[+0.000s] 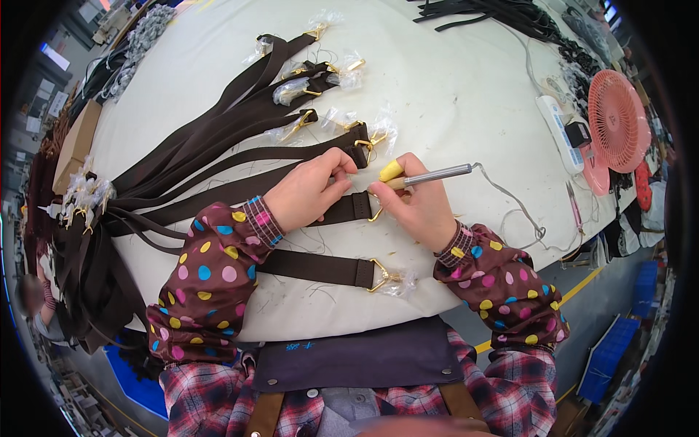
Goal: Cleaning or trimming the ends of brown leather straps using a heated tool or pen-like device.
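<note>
My right hand grips a corded pen-shaped tool with a metal shaft and a pale wooden part. A yellow finger cover sits on one of its fingers. My left hand lies over a dark brown webbing strap, thumb and fingertips close together near its stitched end; whether a thread is between them is too small to tell. That strap's gold metal ring is partly behind my right hand. Nearer me lies another strap with a gold triangular ring and a snap hook in clear plastic.
Several more straps fan out to a plastic-wrapped bundle at the left. A pink fan, a white power strip and thread snips are at the right. The tool's grey cord curls across the table. Black straps lie at the far edge.
</note>
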A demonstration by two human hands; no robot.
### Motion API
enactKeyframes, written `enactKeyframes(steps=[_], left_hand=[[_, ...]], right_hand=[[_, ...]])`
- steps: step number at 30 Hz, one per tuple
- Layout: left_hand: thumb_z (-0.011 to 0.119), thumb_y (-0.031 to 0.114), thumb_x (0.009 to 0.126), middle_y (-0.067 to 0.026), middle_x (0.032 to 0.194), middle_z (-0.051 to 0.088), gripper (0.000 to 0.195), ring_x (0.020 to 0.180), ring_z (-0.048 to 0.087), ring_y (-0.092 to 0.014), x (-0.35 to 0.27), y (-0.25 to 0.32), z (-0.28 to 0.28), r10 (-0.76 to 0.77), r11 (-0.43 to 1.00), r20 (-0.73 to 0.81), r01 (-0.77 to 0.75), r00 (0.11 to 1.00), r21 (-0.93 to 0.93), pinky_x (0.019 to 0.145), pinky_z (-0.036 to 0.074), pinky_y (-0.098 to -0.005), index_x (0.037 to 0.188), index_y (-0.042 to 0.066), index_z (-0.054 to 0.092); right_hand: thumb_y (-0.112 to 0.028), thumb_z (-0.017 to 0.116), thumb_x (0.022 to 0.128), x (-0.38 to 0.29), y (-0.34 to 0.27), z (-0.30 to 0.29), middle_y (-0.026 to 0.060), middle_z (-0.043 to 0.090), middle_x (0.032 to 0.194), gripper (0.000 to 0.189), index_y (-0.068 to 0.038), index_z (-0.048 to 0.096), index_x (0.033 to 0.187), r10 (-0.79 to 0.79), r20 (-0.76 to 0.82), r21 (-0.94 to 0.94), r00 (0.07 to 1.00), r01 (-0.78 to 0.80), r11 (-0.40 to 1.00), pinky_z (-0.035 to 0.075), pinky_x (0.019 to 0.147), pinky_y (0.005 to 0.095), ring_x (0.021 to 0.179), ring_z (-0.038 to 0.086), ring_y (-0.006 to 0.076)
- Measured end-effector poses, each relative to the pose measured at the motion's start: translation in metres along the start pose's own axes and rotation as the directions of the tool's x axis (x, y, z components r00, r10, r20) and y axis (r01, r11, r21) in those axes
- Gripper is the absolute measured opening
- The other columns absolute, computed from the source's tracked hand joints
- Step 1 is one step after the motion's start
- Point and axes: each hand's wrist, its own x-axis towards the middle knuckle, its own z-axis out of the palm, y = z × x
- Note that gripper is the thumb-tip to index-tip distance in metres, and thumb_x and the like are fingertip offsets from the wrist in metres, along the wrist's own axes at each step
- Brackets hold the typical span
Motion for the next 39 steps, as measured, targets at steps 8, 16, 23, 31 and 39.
enactKeyframes(steps=[8, 16, 23, 31, 39], left_hand=[[0.056, 0.012, 0.087, -0.0113, 0.078, 0.058, 0.015, 0.073, 0.06, -0.027, 0.004, -0.011, 0.004, 0.208, 0.926, -0.001, -0.196, 0.978, 0.323, 0.066, 0.049, -0.0361, 0.097, 0.003, 0.052], [0.061, 0.02, 0.085, -0.0083, 0.087, 0.057, 0.017, 0.077, 0.061, -0.027, -0.019, -0.002, 0.009, 0.204, 0.866, -0.254, -0.053, 0.945, 0.497, 0.064, 0.049, -0.0369, 0.092, 0.007, 0.052], [0.068, 0.025, 0.081, -0.0072, 0.092, 0.054, 0.026, 0.076, 0.061, -0.023, -0.053, 0.002, 0.0, 0.116, 0.841, 0.167, -0.186, 0.979, 0.508, 0.064, 0.049, -0.0334, 0.095, 0.009, 0.053], [0.069, 0.025, 0.079, -0.0097, 0.098, 0.052, 0.035, 0.089, 0.057, -0.028, -0.016, -0.013, -0.004, 0.347, 0.668, -0.162, -0.122, 0.924, 0.734, 0.071, 0.049, -0.0372, 0.104, 0.007, 0.053], [0.071, 0.028, 0.078, -0.0099, 0.098, 0.053, 0.039, 0.082, 0.06, -0.028, -0.034, -0.002, -0.002, 0.214, 0.775, -0.006, -0.166, 0.977, 0.61, 0.069, 0.05, -0.0362, 0.102, 0.007, 0.051]], right_hand=[[-0.012, 0.066, 0.083, 0.0, -0.008, -0.008, 0.0066, 0.058, 0.071, 0.018, -0.002, 0.052, 0.089, 0.065, 0.022, 0.097, 0.998, -0.067, 0.993, 0.044, 0.057, 0.0256, 0.059, 0.054, 0.0138], [-0.016, 0.067, 0.08, -0.008, -0.006, -0.026, 0.01, 0.059, 0.081, 0.018, -0.007, 0.057, 0.091, -0.346, 0.214, -0.415, 0.913, 0.406, 0.814, 0.043, 0.072, 0.0363, 0.078, 0.057, 0.0274], [-0.019, 0.068, 0.079, -0.028, -0.017, -0.039, 0.0088, 0.059, 0.08, 0.02, -0.007, 0.058, 0.091, -0.254, 0.404, -0.352, 0.879, 0.405, 0.843, 0.046, 0.066, 0.0363, 0.077, 0.057, 0.0275], [-0.007, 0.069, 0.078, 0.032, 0.0, -0.038, 0.0126, 0.061, 0.087, 0.025, -0.003, 0.06, 0.1, -0.397, 0.045, -0.411, 0.917, 0.379, 0.829, 0.048, 0.072, 0.0323, 0.08, 0.06, 0.0272], [-0.006, 0.071, 0.074, 0.016, 0.007, -0.038, 0.0124, 0.058, 0.087, 0.029, -0.004, 0.058, 0.1, -0.32, 0.246, -0.423, 0.915, 0.398, 0.814, 0.044, 0.074, 0.0357, 0.084, 0.056, 0.0292]])
